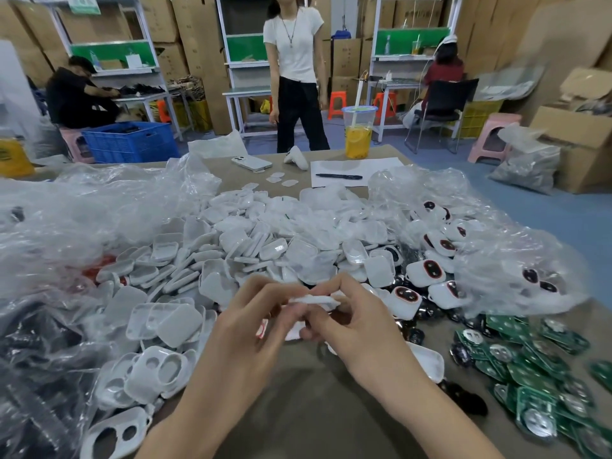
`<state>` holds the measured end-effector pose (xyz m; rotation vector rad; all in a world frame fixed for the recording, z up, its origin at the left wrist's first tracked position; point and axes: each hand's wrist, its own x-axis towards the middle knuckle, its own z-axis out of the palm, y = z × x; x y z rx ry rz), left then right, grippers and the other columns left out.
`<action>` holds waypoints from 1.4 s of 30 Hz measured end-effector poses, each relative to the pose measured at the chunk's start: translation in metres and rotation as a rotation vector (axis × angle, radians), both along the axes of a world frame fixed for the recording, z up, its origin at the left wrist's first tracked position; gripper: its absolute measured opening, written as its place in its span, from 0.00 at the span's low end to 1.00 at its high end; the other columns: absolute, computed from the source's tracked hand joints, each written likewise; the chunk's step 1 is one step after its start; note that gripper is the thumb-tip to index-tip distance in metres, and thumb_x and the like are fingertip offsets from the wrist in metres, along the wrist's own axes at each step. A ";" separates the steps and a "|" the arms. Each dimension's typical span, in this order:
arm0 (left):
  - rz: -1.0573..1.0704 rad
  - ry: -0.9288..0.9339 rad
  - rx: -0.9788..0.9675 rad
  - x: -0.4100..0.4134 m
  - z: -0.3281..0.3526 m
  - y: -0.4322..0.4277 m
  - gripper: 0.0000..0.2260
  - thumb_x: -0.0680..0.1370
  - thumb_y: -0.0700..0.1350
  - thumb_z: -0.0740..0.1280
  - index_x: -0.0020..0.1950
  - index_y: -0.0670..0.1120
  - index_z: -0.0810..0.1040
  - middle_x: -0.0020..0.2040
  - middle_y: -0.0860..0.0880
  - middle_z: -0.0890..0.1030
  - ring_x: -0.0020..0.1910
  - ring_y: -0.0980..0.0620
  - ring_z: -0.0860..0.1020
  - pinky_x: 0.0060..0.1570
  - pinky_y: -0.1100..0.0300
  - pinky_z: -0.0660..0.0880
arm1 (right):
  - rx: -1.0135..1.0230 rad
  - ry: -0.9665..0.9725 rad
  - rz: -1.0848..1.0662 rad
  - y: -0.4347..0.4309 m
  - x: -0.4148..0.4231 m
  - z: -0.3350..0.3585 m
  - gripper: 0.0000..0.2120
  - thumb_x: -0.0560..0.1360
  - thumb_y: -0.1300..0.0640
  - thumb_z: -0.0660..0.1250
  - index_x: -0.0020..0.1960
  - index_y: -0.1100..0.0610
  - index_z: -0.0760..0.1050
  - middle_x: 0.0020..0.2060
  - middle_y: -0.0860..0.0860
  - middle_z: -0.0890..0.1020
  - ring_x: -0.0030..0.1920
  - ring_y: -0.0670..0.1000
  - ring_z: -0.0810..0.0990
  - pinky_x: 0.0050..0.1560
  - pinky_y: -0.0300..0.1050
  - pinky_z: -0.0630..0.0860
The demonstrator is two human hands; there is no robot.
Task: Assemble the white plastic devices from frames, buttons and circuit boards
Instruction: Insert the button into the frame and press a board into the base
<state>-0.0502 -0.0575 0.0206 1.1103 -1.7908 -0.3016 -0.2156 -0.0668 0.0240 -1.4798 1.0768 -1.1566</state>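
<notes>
White plastic piece [313, 299] pinched between my left hand [251, 323] and right hand [354, 318], near heap of white shells [265, 246]

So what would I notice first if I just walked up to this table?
Probably the huge heap of white plastic shells across the middle of the table. Right in front, the left hand and right hand pinch a flat white plastic piece between them. Green circuit boards lie piled at the near right.
</notes>
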 end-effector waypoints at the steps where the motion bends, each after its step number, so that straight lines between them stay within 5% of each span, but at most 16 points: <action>1: 0.014 0.035 0.003 0.002 0.001 -0.001 0.06 0.79 0.53 0.66 0.53 0.59 0.81 0.50 0.58 0.79 0.48 0.60 0.80 0.43 0.75 0.69 | 0.054 -0.072 0.043 0.000 0.001 0.001 0.05 0.72 0.50 0.74 0.46 0.45 0.78 0.43 0.50 0.87 0.42 0.49 0.87 0.47 0.43 0.80; 4: 0.007 0.051 -0.024 0.011 0.003 -0.001 0.09 0.79 0.44 0.68 0.52 0.59 0.83 0.50 0.57 0.79 0.49 0.56 0.81 0.42 0.73 0.71 | 0.242 -0.298 0.204 -0.001 0.002 0.003 0.12 0.69 0.48 0.75 0.51 0.52 0.82 0.47 0.55 0.87 0.46 0.51 0.87 0.49 0.41 0.81; 7: -0.008 -0.012 -0.042 0.019 0.004 0.004 0.11 0.79 0.41 0.68 0.53 0.58 0.82 0.51 0.58 0.80 0.51 0.55 0.82 0.46 0.69 0.73 | 0.290 -0.341 0.275 0.000 0.003 0.003 0.08 0.71 0.52 0.74 0.48 0.52 0.86 0.46 0.53 0.86 0.47 0.49 0.85 0.52 0.42 0.81; 11: 0.164 -0.251 0.035 0.042 -0.010 0.012 0.09 0.79 0.52 0.71 0.58 0.62 0.77 0.51 0.66 0.79 0.53 0.62 0.76 0.54 0.65 0.72 | 0.210 -0.256 0.179 -0.002 0.002 -0.003 0.07 0.71 0.54 0.74 0.49 0.49 0.84 0.43 0.48 0.83 0.46 0.50 0.83 0.61 0.56 0.79; 13: 0.241 -0.417 0.061 0.050 -0.013 0.016 0.06 0.81 0.59 0.64 0.53 0.61 0.79 0.48 0.65 0.78 0.50 0.59 0.73 0.54 0.57 0.72 | 0.177 -0.298 0.138 -0.004 0.001 -0.003 0.09 0.73 0.58 0.75 0.50 0.48 0.82 0.45 0.48 0.82 0.47 0.51 0.83 0.57 0.50 0.82; 17: 0.302 -0.607 0.156 0.046 -0.014 0.016 0.19 0.78 0.63 0.56 0.53 0.57 0.83 0.48 0.61 0.76 0.50 0.53 0.73 0.52 0.56 0.68 | 0.190 -0.311 0.075 -0.007 0.000 -0.004 0.20 0.71 0.57 0.76 0.58 0.37 0.79 0.54 0.57 0.77 0.55 0.56 0.84 0.57 0.45 0.81; 21: 0.329 -0.590 0.158 0.041 -0.013 0.015 0.03 0.78 0.53 0.72 0.49 0.56 0.83 0.47 0.60 0.75 0.50 0.50 0.75 0.51 0.55 0.65 | 0.180 -0.278 0.085 -0.005 0.002 -0.007 0.18 0.69 0.53 0.75 0.56 0.38 0.80 0.49 0.52 0.80 0.49 0.51 0.86 0.60 0.48 0.80; 25: 0.296 -0.569 0.211 0.039 -0.015 0.016 0.03 0.78 0.49 0.72 0.49 0.56 0.79 0.48 0.63 0.74 0.50 0.55 0.74 0.52 0.58 0.64 | 0.192 -0.329 0.074 -0.007 0.005 -0.008 0.15 0.66 0.53 0.76 0.51 0.42 0.79 0.39 0.41 0.81 0.51 0.54 0.86 0.58 0.48 0.81; 28: 0.273 -0.434 0.171 0.037 -0.012 0.016 0.01 0.79 0.52 0.68 0.49 0.58 0.79 0.49 0.63 0.77 0.50 0.56 0.76 0.52 0.59 0.67 | 0.181 -0.352 0.050 -0.009 0.006 -0.010 0.15 0.73 0.61 0.74 0.56 0.49 0.76 0.40 0.44 0.80 0.51 0.54 0.86 0.57 0.47 0.82; 31: 0.252 0.075 0.236 0.023 0.000 0.017 0.05 0.75 0.59 0.66 0.47 0.61 0.79 0.45 0.62 0.82 0.47 0.59 0.80 0.45 0.70 0.71 | 0.165 -0.349 0.036 -0.009 0.005 -0.008 0.13 0.78 0.65 0.68 0.59 0.54 0.72 0.47 0.49 0.82 0.50 0.52 0.87 0.51 0.41 0.82; 33: 0.203 0.298 0.285 0.010 0.005 0.012 0.03 0.74 0.57 0.69 0.47 0.62 0.81 0.42 0.59 0.84 0.42 0.60 0.82 0.41 0.73 0.72 | 0.182 -0.344 0.023 -0.009 0.004 -0.005 0.12 0.78 0.66 0.66 0.57 0.54 0.70 0.50 0.52 0.85 0.45 0.49 0.87 0.37 0.34 0.79; 35: 0.132 0.393 0.328 -0.002 0.008 0.003 0.02 0.77 0.50 0.71 0.46 0.58 0.84 0.41 0.56 0.85 0.40 0.59 0.82 0.41 0.72 0.74 | 0.176 -0.312 0.003 -0.010 0.002 -0.003 0.12 0.78 0.67 0.63 0.55 0.52 0.69 0.46 0.50 0.86 0.38 0.46 0.84 0.32 0.34 0.74; 39: 0.057 0.466 0.388 -0.016 0.009 -0.009 0.05 0.79 0.43 0.71 0.46 0.52 0.85 0.42 0.55 0.86 0.40 0.57 0.83 0.41 0.72 0.74 | 0.164 -0.263 0.004 -0.012 0.003 -0.003 0.11 0.73 0.56 0.63 0.48 0.41 0.78 0.37 0.47 0.83 0.34 0.49 0.75 0.39 0.49 0.67; 42: 0.040 0.496 0.369 -0.016 0.006 -0.008 0.04 0.79 0.44 0.71 0.46 0.52 0.85 0.41 0.53 0.86 0.41 0.56 0.83 0.42 0.70 0.76 | 0.150 -0.283 0.062 -0.012 0.007 -0.002 0.07 0.73 0.47 0.67 0.47 0.45 0.82 0.37 0.47 0.82 0.32 0.47 0.76 0.33 0.42 0.71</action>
